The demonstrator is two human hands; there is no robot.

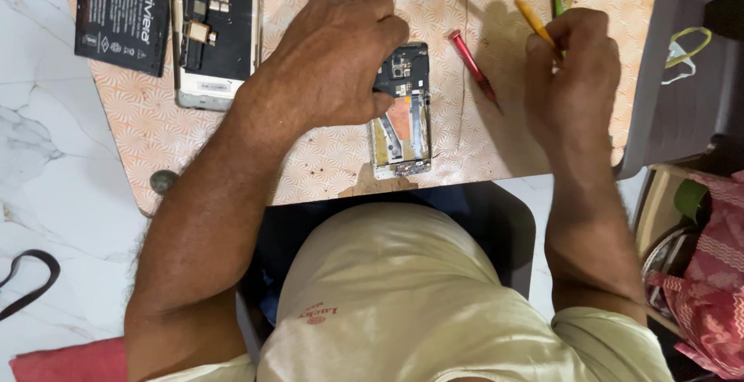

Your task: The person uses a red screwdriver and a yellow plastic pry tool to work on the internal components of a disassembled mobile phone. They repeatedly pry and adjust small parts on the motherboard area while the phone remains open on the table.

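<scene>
My left hand is curled down over the opened phone in the middle of the patterned board, fingers clamped on its upper edge and thumb pressing its side, because the bare frame is light and, I judge, would skate about if I let it lie loose. The phone rests flat, back cover off, circuit board and copper-coloured patch facing up, its lower end near the board's front edge just above my lap, where I can look straight down into it. My right hand is closed around a yellow-handled tool, held like a pen with the handle sticking up and away from me; the working tip is hidden behind my fingers, so I cannot tell what kind of tip it is. That hand hovers to the right of the phone, apart from it. Between the two hands lies a red-handled screwdriver, set down at a slant within easy reach of my right fingers. I keep the other pieces pushed to the far left corner so they stay out of the way: a second phone body, opened and lying face down, and beside it a flat black battery. The board itself lies on a white marble floor.
</scene>
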